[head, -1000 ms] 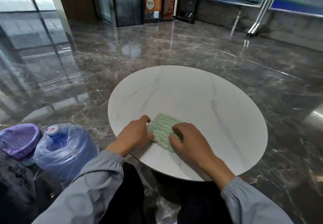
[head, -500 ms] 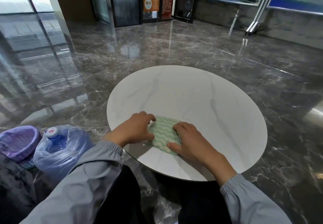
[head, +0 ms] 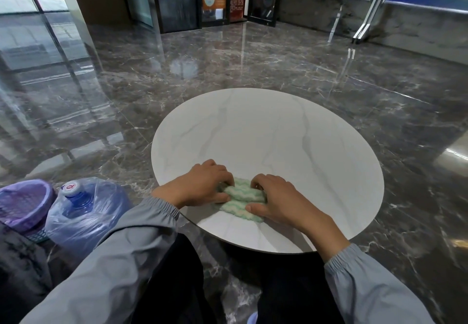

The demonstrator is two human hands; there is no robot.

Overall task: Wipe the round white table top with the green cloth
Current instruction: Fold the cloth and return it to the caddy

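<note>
The round white table top (head: pixel 278 136) with faint grey veins stands in front of me on a dark marble floor. The green cloth (head: pixel 241 201), pale green with wavy stripes, lies near the table's front edge with its far part folded over the near part. My left hand (head: pixel 202 187) grips the cloth's left end. My right hand (head: pixel 276 197) holds its right end, fingers curled over the fold and thumb pressed on the lower layer.
A large blue water bottle (head: pixel 86 212) wrapped in clear plastic stands on the floor at the left. A purple basket (head: pixel 22 202) sits beside it. Glass doors and dark walls ring the polished floor (head: pixel 253 65) farther back.
The cloth lay flat under both hands a second ago; now its far edge is folded toward me over the rest. Both hands have drawn closer together on it.
</note>
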